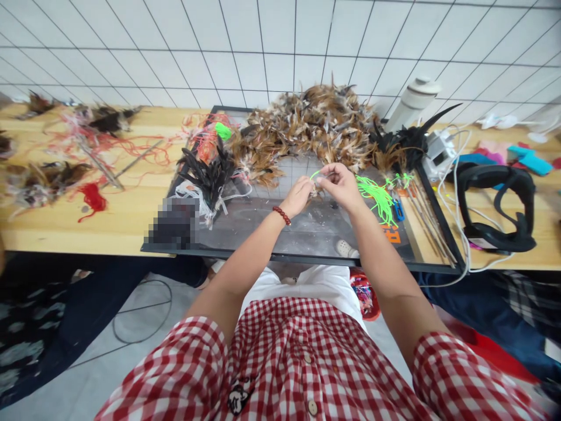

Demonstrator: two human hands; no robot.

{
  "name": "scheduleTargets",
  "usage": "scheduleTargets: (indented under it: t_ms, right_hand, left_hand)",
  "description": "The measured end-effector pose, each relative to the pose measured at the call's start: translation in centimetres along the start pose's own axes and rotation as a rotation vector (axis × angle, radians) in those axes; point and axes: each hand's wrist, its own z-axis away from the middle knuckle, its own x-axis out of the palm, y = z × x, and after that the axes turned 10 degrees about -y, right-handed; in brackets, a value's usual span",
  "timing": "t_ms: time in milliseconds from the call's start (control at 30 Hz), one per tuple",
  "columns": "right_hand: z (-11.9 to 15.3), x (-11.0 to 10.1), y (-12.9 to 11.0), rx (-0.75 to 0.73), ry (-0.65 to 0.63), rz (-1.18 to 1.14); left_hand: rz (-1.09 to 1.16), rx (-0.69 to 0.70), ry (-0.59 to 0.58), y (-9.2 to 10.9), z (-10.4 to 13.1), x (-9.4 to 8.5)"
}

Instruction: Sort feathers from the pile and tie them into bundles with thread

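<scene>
My left hand [297, 197], with a beaded bracelet at the wrist, is closed in a pinch over the dark tray [263, 228]. What its fingers hold is mostly covered; a small brownish bit shows just below the fingertips. Close beside it, my right hand [339, 184] pinches a short length of bright green cord [314, 173] that runs between the two hands. Behind them rises a large heap of brown feathers [311, 126]. To the right of my right hand lies a loose bundle of green cords [377, 200].
Black feathers [210, 175] and white strips lie at left, more black feathers [401, 143] at right. Thin sticks [432, 219] line the tray's right side, near a black headset strap [495, 204] and white cable. A white bottle [414, 102] stands behind. Red strings [92, 199] lie far left.
</scene>
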Motion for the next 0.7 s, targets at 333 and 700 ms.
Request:
scheduleTargets:
  t_ms: [333,700]
  right_hand:
    - [0.0,0.6,1.1,-0.015,-0.108,0.180]
    - [0.5,0.1,-1.1,-0.251,-0.007,0.334]
  left_hand:
    - [0.061,-0.051,0.000,-0.3,-0.2,0.2]
    - [0.637,-0.103,-0.002,-0.7,-0.5,-0.4]
